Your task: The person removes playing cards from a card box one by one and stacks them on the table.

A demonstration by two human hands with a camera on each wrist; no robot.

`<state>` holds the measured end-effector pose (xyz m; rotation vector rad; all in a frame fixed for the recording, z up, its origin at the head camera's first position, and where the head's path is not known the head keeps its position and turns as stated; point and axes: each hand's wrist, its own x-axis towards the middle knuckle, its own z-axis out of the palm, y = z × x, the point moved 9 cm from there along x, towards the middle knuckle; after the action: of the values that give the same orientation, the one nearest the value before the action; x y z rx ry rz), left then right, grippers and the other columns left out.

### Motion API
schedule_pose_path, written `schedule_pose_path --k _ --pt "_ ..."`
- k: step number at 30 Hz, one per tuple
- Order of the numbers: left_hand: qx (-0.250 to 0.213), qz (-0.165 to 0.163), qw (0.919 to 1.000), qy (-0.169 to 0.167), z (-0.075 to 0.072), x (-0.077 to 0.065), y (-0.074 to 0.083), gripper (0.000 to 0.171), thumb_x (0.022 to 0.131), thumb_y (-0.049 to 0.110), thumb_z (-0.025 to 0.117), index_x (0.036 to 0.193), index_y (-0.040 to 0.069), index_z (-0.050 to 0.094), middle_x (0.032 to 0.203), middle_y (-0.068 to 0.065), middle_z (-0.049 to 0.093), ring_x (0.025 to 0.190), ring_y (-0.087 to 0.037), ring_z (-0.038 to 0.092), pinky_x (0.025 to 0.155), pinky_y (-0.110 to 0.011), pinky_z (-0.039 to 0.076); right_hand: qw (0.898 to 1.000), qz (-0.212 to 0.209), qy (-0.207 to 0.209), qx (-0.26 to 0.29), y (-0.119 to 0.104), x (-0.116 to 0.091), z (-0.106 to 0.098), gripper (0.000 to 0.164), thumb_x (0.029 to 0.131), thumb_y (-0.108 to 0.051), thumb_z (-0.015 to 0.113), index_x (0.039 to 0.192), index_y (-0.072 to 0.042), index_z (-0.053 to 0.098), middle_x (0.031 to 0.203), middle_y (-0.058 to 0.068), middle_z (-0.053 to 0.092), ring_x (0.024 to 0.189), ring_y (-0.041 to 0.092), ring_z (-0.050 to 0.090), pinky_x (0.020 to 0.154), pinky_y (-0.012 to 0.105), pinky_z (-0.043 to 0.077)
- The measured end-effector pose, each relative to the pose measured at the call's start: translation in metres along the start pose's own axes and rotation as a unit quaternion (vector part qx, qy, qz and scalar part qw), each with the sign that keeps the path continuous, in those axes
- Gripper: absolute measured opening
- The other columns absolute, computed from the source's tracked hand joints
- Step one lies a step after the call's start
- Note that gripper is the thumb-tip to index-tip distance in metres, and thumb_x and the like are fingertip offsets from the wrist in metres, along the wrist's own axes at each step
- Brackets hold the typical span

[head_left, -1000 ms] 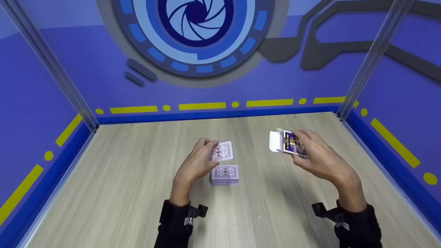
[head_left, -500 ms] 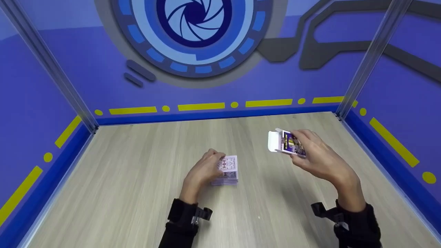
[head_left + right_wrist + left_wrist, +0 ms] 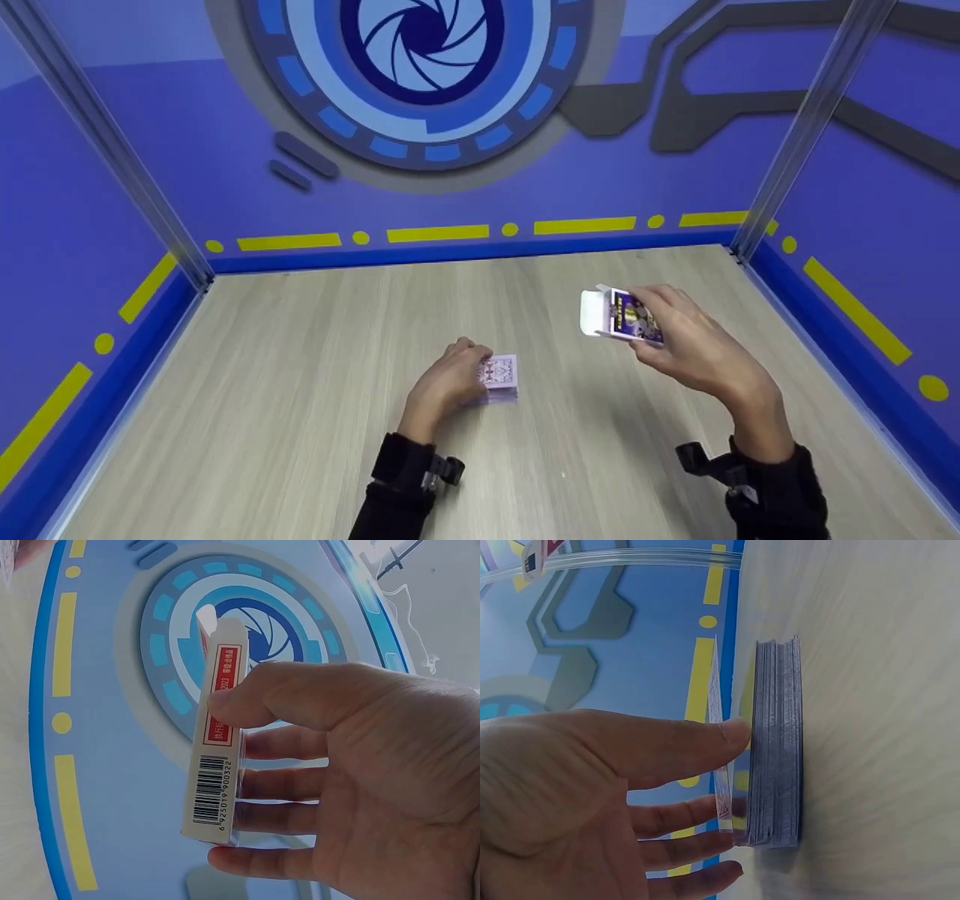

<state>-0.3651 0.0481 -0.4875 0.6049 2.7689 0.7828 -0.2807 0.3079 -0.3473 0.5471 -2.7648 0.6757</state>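
Observation:
My left hand pinches a playing card with a patterned back between thumb and fingers. The card is held just above a stack of playing cards on the table. In the left wrist view, the card shows nearly edge-on, a narrow gap from the stack, and the thumb tip reaches the stack's top edge. Raised off the table to the right, my right hand grips a card box by its sides. Its white end flap is unfolded toward the left. A barcode marks the box's narrow side.
The wood-grain table is bounded by a printed back wall and two side walls. Metal posts stand at the back corners. Both wrists wear black camera straps.
My left hand has brought the card from behind the stack toward me, lowering it over the stack. The right hand and the card box have stayed nearly still.

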Motion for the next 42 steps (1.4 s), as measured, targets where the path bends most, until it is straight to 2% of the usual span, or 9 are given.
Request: schedule_pose_path --k 4,12,19,26,31,33,36,39,42 --pt "-0.004 0.002 1.0 -0.006 0.004 0.002 -0.002 0.068 0.072 -0.007 0.075 0.138 0.003 0.063 0.135 -0.013 0.056 0.125 -0.029 0.051 0.106 -0.044 0.045 1.0 -0.004 0.001 -0.002 0.0 0.0 0.001 0.059 0.089 -0.007 0.076 0.143 0.001 0.053 0.135 0.016 0.056 0.103 0.026 0.057 0.081 0.043 0.053" --pt "0.007 0.005 0.9997 -0.024 0.011 0.004 -0.004 0.065 0.072 -0.005 0.077 0.136 0.001 0.064 0.124 -0.012 0.059 0.112 -0.027 0.053 0.096 -0.042 0.048 1.0 -0.014 0.006 -0.008 -0.002 0.0 0.0 0.059 0.087 -0.007 0.078 0.141 0.002 0.054 0.133 0.016 0.057 0.102 0.025 0.058 0.081 0.043 0.053" --pt "0.014 0.004 0.9995 -0.028 0.011 0.007 -0.005 0.066 0.07 -0.004 0.078 0.135 0.001 0.064 0.114 -0.01 0.059 0.104 -0.025 0.052 0.092 -0.042 0.049 1.0 -0.025 0.012 -0.01 -0.004 0.0 -0.001 0.059 0.087 -0.008 0.079 0.14 0.002 0.054 0.132 0.016 0.058 0.101 0.024 0.057 0.081 0.043 0.053" --pt "-0.013 -0.009 0.9993 -0.035 0.008 0.004 -0.008 0.079 0.074 0.003 0.085 0.146 0.003 0.054 0.129 -0.014 0.057 0.112 -0.025 0.052 0.102 -0.044 0.046 1.0 -0.022 0.013 -0.009 -0.003 0.001 -0.003 0.058 0.087 -0.007 0.078 0.139 0.002 0.055 0.131 0.016 0.058 0.101 0.025 0.057 0.081 0.043 0.052" --pt "-0.031 -0.039 0.9984 -0.027 -0.004 0.001 -0.015 0.079 0.088 0.023 0.083 0.154 0.005 0.044 0.15 -0.023 0.046 0.139 -0.034 0.044 0.114 -0.05 0.037 1.0 -0.015 0.015 -0.012 -0.003 0.002 -0.005 0.06 0.086 -0.007 0.079 0.14 0.003 0.054 0.132 0.018 0.057 0.104 0.028 0.056 0.083 0.044 0.052" --pt "-0.037 -0.045 0.9983 0.008 -0.016 0.0 -0.014 0.072 0.092 0.024 0.079 0.153 0.004 0.045 0.154 -0.024 0.044 0.144 -0.036 0.04 0.116 -0.05 0.034 1.0 -0.013 0.017 -0.013 -0.002 0.002 -0.005 0.06 0.086 -0.007 0.079 0.14 0.004 0.054 0.133 0.019 0.056 0.106 0.029 0.055 0.084 0.045 0.052" --pt "-0.039 -0.025 0.9944 0.095 -0.042 -0.005 -0.004 0.057 0.096 0.021 0.074 0.147 0.003 0.054 0.146 -0.021 0.053 0.137 -0.035 0.049 0.111 -0.049 0.041 1.0 -0.012 0.025 -0.012 -0.002 0.002 -0.007 0.061 0.086 -0.007 0.08 0.139 0.004 0.053 0.134 0.02 0.055 0.108 0.03 0.055 0.085 0.046 0.052" --pt "-0.051 0.01 0.9792 0.196 -0.069 -0.015 0.016 0.039 0.097 0.018 0.073 0.133 0.005 0.066 0.127 -0.013 0.066 0.12 -0.028 0.062 0.1 -0.044 0.05 0.999 -0.016 0.039 -0.016 -0.003 0.001 -0.009 0.063 0.085 -0.007 0.081 0.14 0.005 0.052 0.134 0.022 0.055 0.11 0.032 0.054 0.086 0.047 0.052" --pt "-0.086 0.053 0.9567 0.273 -0.087 -0.03 0.04 0.022 0.098 0.019 0.073 0.117 0.008 0.072 0.11 -0.005 0.071 0.106 -0.023 0.066 0.089 -0.04 0.054 0.998 -0.024 0.052 -0.02 -0.006 0.0 -0.01 0.066 0.085 -0.007 0.082 0.142 0.006 0.051 0.134 0.023 0.054 0.112 0.033 0.053 0.086 0.048 0.051"
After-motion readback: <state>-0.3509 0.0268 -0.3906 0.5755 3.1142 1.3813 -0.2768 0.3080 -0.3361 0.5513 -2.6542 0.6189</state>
